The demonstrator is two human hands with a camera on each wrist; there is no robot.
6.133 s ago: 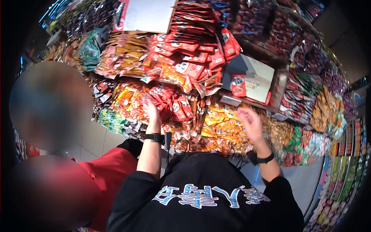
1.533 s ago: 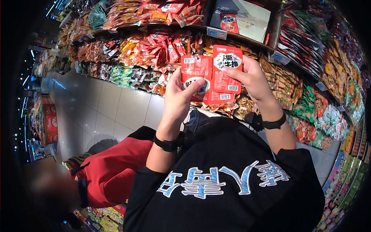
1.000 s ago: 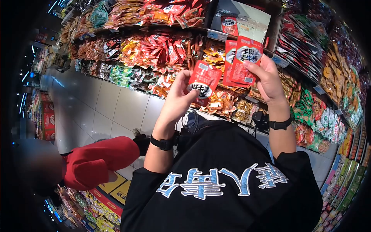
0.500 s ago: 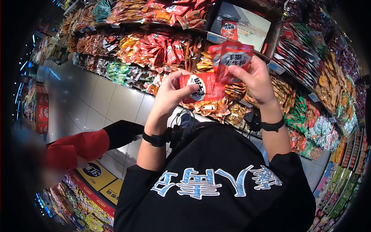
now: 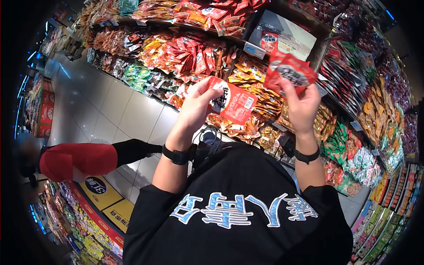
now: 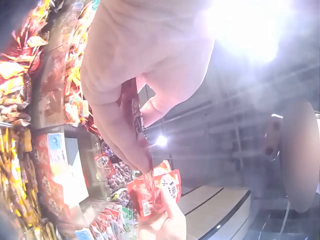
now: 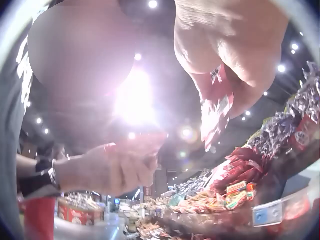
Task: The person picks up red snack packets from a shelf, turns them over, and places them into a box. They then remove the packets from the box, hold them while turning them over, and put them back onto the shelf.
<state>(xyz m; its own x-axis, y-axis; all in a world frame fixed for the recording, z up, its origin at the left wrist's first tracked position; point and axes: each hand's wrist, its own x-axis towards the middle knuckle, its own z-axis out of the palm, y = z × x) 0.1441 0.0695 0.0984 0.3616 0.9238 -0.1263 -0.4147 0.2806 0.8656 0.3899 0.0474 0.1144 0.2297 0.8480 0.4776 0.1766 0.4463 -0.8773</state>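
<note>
In the head view, the left hand [image 5: 193,108] pinches a red packet [image 5: 236,105] with a white label, thumb on top. To its right and a little higher, the right hand [image 5: 303,106] grips overlapping red packets [image 5: 295,76], tilted. A gap separates the two hands. The left wrist view shows the left hand [image 6: 145,60] from close up, its packet [image 6: 134,107] edge-on, and the right hand's packets [image 6: 155,192] beyond. In the right wrist view, the right hand [image 7: 232,45] has a packet [image 7: 218,110] between thumb and fingers.
Tiered shelves of wrapped snacks [image 5: 183,55] curve around the front. A box [image 5: 282,37] with one red packet lying in it is set into the upper tier. At the left, a person in red [image 5: 84,160] is near a yellow-fronted display [image 5: 100,191]. Tiled floor [image 5: 108,106] lies between.
The right hand's packets have moved right, apart from the left hand's single packet, which has turned. Earlier, the hands reached over the shelf. The person in red is farther left.
</note>
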